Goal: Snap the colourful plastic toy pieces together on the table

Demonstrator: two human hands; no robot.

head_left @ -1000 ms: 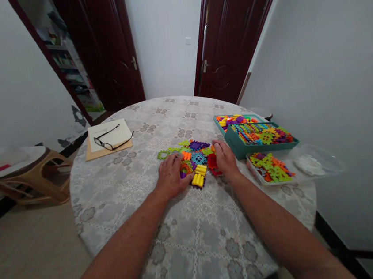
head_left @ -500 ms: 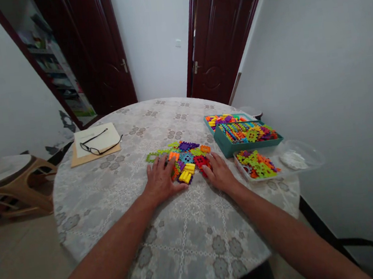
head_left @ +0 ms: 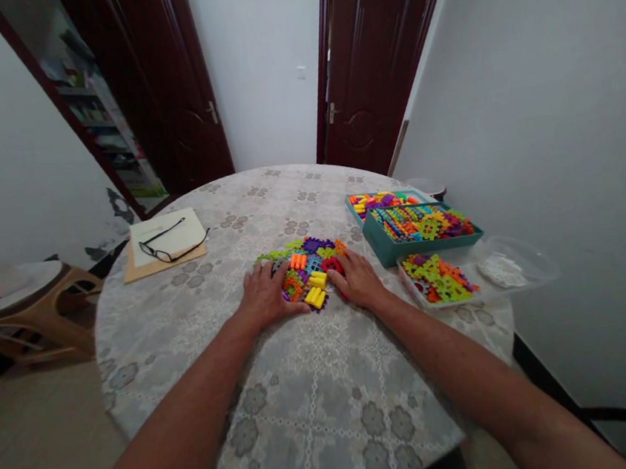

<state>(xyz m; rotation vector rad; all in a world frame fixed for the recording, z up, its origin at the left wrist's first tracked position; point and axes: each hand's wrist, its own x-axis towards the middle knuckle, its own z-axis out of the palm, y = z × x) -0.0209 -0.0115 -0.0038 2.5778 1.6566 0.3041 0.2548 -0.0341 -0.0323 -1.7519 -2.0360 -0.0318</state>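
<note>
A low heap of colourful plastic building pieces [head_left: 315,264] lies on the table in front of me, between my hands. My left hand [head_left: 266,295] rests palm down against its left side, fingers spread and thumb stretched along the near edge. On the other side my right hand [head_left: 358,280] curves around the heap, its thumb beside a red piece [head_left: 332,264] and its fingertips by an orange one. Yellow tube pieces [head_left: 316,296] sit at the near side, and an orange ribbed piece [head_left: 298,261] lies near the left fingers. Some pieces are hidden under both hands.
To the right stand a teal box [head_left: 384,248] of sorted pieces, its teal lid [head_left: 353,208] with more pieces, and a clear tub [head_left: 415,294] beside a clear lid [head_left: 537,263]. Glasses [head_left: 163,255] lie on paper at the left of the round table [head_left: 321,420].
Both hands have moved inward, and the heap is gathered more tightly. The green pieces that stuck out at the left are drawn in or covered. The view has shifted slightly.
</note>
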